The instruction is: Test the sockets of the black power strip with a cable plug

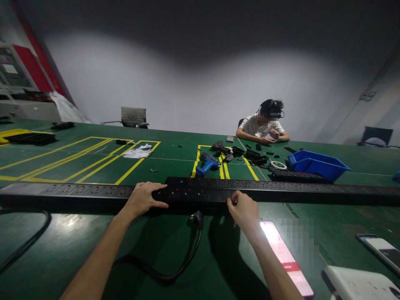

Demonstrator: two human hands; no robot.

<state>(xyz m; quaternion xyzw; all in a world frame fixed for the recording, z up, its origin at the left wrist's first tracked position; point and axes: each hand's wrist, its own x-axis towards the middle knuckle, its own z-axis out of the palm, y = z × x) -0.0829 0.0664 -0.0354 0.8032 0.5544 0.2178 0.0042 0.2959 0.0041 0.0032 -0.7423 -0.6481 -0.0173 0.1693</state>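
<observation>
A long black power strip [215, 196] with rows of sockets and small red marks lies across the green table. My left hand [144, 199] rests on it left of centre, thumb and fingers apart around its edge. At the strip's near edge, right of centre, my right hand [245, 208] has its fingers curled together in a pinch; what is between them is too small to make out. Between the hands, a black plug [197, 218] on a thick cable lies on the table just in front of the strip.
Beyond the strip are a blue power drill [208, 165], black parts, a white tape roll [278, 165] and a blue bin [317, 163]. A lit phone [287, 258] lies beside my right forearm. A person [263, 123] leans on the far table edge.
</observation>
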